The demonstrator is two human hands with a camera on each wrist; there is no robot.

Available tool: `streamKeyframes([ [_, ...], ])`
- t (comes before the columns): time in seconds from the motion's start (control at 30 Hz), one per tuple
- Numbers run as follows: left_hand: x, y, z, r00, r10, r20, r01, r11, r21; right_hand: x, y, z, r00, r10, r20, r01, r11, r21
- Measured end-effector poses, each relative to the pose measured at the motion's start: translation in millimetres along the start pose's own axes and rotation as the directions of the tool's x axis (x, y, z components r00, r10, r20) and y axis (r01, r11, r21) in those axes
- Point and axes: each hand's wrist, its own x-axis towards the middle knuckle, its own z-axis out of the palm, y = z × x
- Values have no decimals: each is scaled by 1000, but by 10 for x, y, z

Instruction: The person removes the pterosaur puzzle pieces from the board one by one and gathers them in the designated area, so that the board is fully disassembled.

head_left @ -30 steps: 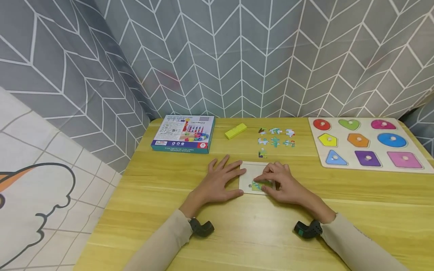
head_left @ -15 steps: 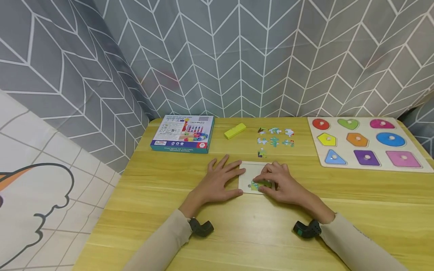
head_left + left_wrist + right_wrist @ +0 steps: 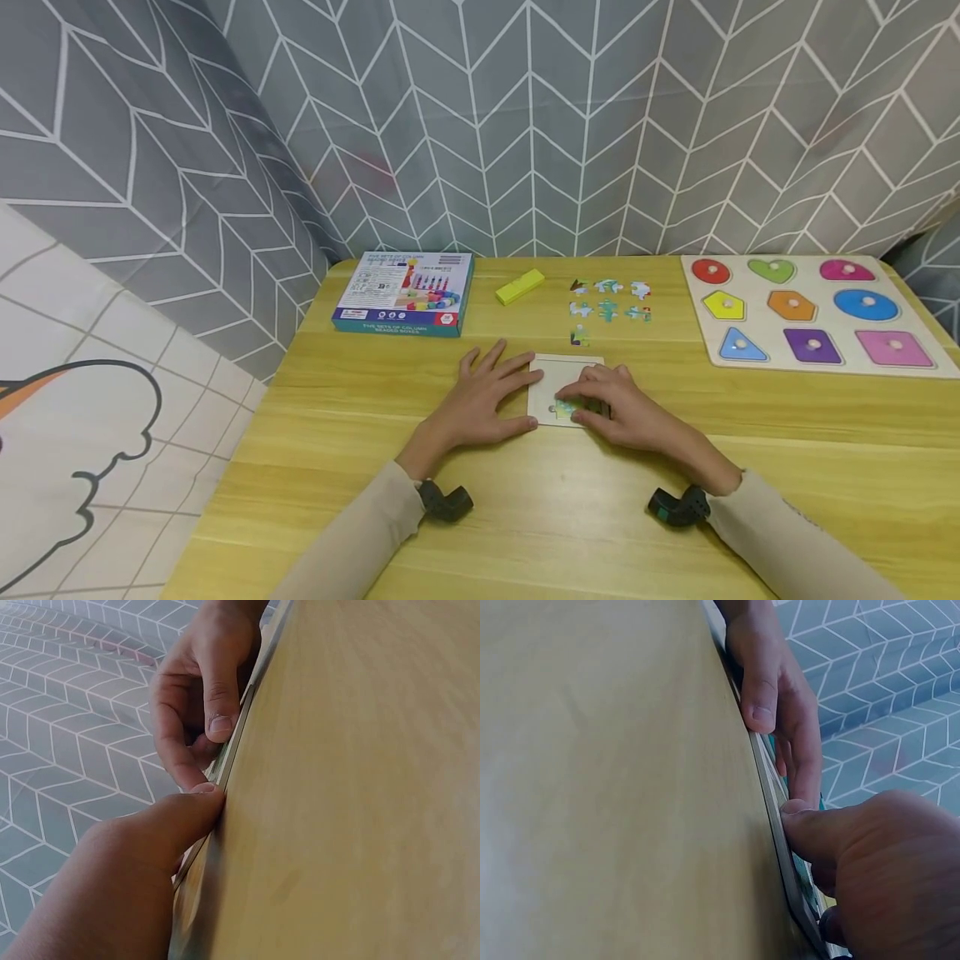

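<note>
A pale puzzle tray [image 3: 547, 387] lies flat on the table in front of me. My left hand [image 3: 483, 404] lies spread at its left side, fingertips and thumb touching that edge. My right hand [image 3: 618, 404] is over the tray's right part and pinches a green-and-blue jigsaw piece [image 3: 564, 410] between thumb and index finger, low on the tray. That hand covers the tray's lower right corner. In the left wrist view, my left thumb [image 3: 196, 810] presses the tray's edge; my right thumb [image 3: 806, 825] shows at the tray in the right wrist view.
Several loose jigsaw pieces [image 3: 607, 310] lie in rows behind the tray. Further left are a yellow block [image 3: 520, 287] and a boxed bead set [image 3: 405, 296]. A knobbed shape board [image 3: 761, 314] lies at the right. A grey curtain [image 3: 525, 125] hangs behind the table.
The right hand's thumb and index finger have shifted slightly left over the jigsaw piece, covering more of its right side. My left hand keeps its place on the tray's edge.
</note>
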Motion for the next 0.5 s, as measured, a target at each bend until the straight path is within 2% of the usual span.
streamKeyframes([
  [0.5,2,28,-41,1000,-16,19,16,1000,-26,7,-36,-48,997,62,41,-65,996,65],
])
